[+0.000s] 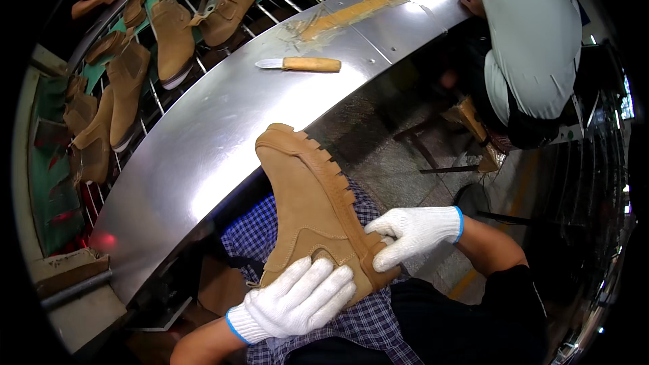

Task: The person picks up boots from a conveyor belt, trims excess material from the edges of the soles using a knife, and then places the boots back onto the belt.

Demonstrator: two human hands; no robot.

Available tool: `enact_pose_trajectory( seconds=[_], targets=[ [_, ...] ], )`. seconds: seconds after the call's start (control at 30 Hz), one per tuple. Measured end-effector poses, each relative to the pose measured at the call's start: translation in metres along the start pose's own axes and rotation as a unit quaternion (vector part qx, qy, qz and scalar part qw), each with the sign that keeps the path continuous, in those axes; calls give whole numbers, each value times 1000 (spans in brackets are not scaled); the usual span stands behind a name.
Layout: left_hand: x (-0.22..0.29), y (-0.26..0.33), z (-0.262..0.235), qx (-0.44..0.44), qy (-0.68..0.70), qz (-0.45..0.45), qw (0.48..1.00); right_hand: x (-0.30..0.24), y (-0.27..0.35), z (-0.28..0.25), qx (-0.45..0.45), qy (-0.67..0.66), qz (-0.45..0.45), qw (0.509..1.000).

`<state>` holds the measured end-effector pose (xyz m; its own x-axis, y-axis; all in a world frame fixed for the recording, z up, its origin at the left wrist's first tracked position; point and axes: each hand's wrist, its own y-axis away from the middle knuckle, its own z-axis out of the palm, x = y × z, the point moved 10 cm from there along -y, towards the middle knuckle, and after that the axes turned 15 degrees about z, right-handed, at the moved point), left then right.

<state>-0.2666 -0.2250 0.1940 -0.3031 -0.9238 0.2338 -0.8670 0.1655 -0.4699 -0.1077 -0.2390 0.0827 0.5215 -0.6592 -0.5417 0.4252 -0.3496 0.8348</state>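
The tan boot point(312, 209) lies at centre frame, its long axis running from the toe at upper left to the heel at lower right. The left hand point(297, 301) clasps its ankle; the right hand point(411, 233) pinches the heel sole, both equally near.

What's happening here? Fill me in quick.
A person in white gloves holds a tan suede boot over their lap, left hand on its side, right hand gripping the sole edge. A wooden-handled knife lies on the curved metal bench. More tan boots sit on the rack beyond; another worker bends nearby.
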Motion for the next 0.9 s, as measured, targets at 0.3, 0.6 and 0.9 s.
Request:
enact_pose_trajectory(
  seconds=[0.3,0.6,0.9],
  targets=[
    [-2,-3,-24,4,-30,22,999,-34,10,-10,-51,161,81,982],
    [-70,31,-98,41,-322,-135,936,-195,-18,-128,251,23,-223,942],
    [-161,83,-55,35,-86,-341,936,-136,-58,-261,655,421,-32,626]
  ],
)
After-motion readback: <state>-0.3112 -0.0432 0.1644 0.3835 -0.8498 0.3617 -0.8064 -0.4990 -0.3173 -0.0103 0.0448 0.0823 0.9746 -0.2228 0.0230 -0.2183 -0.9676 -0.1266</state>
